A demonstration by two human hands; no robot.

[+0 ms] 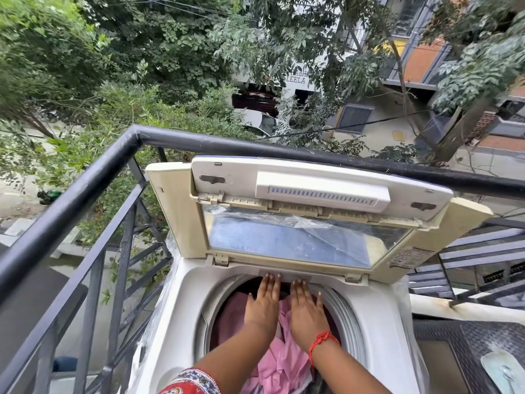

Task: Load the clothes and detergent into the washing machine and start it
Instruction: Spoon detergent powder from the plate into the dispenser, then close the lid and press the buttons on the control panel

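A white top-loading washing machine (187,294) stands on a balcony with its folding lid (298,211) raised upright. Pink clothes (284,362) fill the round drum. My left hand (262,304) and my right hand (305,307) lie flat, palms down and fingers stretched out, side by side on the clothes, fingertips near the drum's far rim. A red thread is tied round my right wrist. No detergent is in view.
A black metal railing (85,191) runs along the left and behind the machine, with trees and a street far below. A dark patterned surface (468,342) with a pale packet (502,371) sits to the right.
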